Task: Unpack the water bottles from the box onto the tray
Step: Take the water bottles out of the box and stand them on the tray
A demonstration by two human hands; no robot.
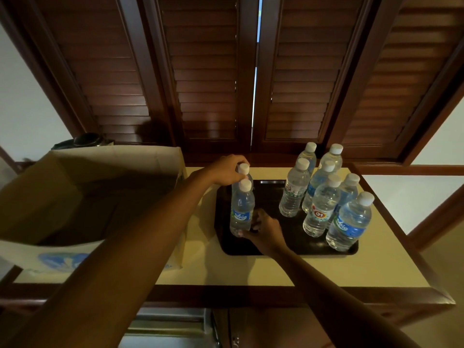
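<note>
**Desk:** What have you got in your hands over the tray (293,249)?

**Caption:** Your left hand (226,170) is closed around the neck of a rear bottle (243,169), just under its white cap. Your right hand (263,228) is curled at the base of the front bottle (242,209), fingertips (240,233) touching its lower wall. Both bottles stand upright at the tray's left end, one just behind the other. Whether they are fully down on the tray, I cannot tell.

**Desk:** How will they handle?

**Caption:** They look full, so expect real weight for their size. The thin clear plastic will likely give under a hard squeeze and may be slick. The neck below the cap is the stiffest hold; the ribbed base is a fair second.

**Desk:** What is in your way?

**Caption:** Seven bottles (326,197) crowd the tray's right end, upright and close together; a nudge could topple them. The middle of the tray is bare. The box (62,192) stands open just to the left on the counter (251,270), its near flap under your left forearm. Its inside is dark; I cannot tell what remains.
</note>
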